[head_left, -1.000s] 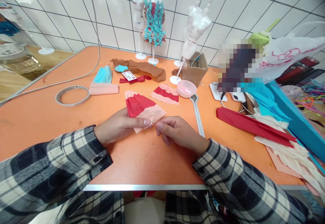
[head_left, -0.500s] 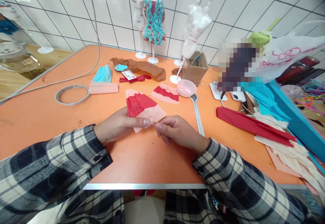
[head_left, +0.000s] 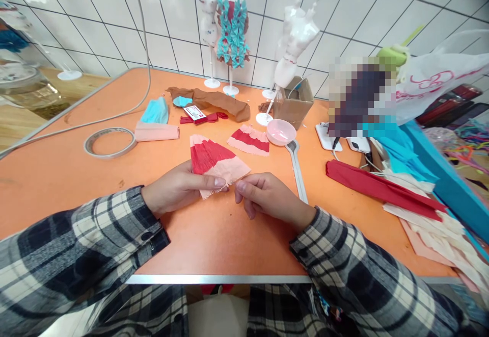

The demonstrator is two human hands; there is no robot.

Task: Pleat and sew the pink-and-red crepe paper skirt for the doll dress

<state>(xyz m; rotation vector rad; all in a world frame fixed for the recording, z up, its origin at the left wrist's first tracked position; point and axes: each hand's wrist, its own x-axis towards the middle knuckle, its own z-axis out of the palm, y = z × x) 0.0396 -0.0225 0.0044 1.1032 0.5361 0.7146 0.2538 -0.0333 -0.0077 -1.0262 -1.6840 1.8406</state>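
My left hand [head_left: 179, 186] is closed on a fan-shaped piece of crepe paper [head_left: 214, 161], the thumb pressed on its face near the lower frilled edge. Red covers the paper's pleated upper part, and pink runs along its ends. Thumb and index finger of my right hand [head_left: 263, 194] are pinched together at the paper's lower right edge; whether any paper is between them is hidden. Just beyond lies a second pink and red crepe piece [head_left: 250, 139], flat on the orange table [head_left: 229, 245]. A pale pink bowl [head_left: 281, 133] stands to its right.
Grey-handled scissors [head_left: 298, 174] lie right of the bowl. A tape roll [head_left: 109, 142] and folded pink paper [head_left: 157, 132] are at left. Small white dress forms [head_left: 292, 51] and a cardboard box [head_left: 294, 103] stand at the back. Red crepe paper [head_left: 382, 189] lies at right.
My right fingertips have shifted very slightly right and up, a little away from the frilled edge. The left hand and its crepe paper are almost still.
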